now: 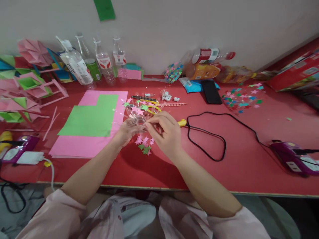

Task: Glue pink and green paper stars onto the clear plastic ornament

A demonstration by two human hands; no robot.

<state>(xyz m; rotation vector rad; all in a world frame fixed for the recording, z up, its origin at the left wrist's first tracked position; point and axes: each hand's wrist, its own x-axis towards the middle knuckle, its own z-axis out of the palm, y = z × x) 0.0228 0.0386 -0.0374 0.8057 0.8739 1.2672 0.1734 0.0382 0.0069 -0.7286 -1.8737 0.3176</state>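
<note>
Where hands [128, 131] [166, 134] touch clear plastic [141, 120], red tabletop [152, 174], grey wall [154, 30]

Surface [249, 176], far edge: box [297, 68] cut off right, papercraft [26, 83] cut off left. Right fingertips [156, 120]: contents too small to tell.

No wording, brand or number is legible; the print is too small or blurred. Along the wall, the tilted bottle [81, 68] wears a white label with dark and red marks, the bottle [103, 62] next to it a red and white one, and the bottle [120, 59] right of that a white one with red print. The green container [93, 69] has pale, unreadable marking. On the lying bottle [204, 55], a red label carries a white panel with a dark block, perhaps a barcode; the orange label [205, 71] below it and the red box's [299, 68] pale patches stay indistinct.
</note>
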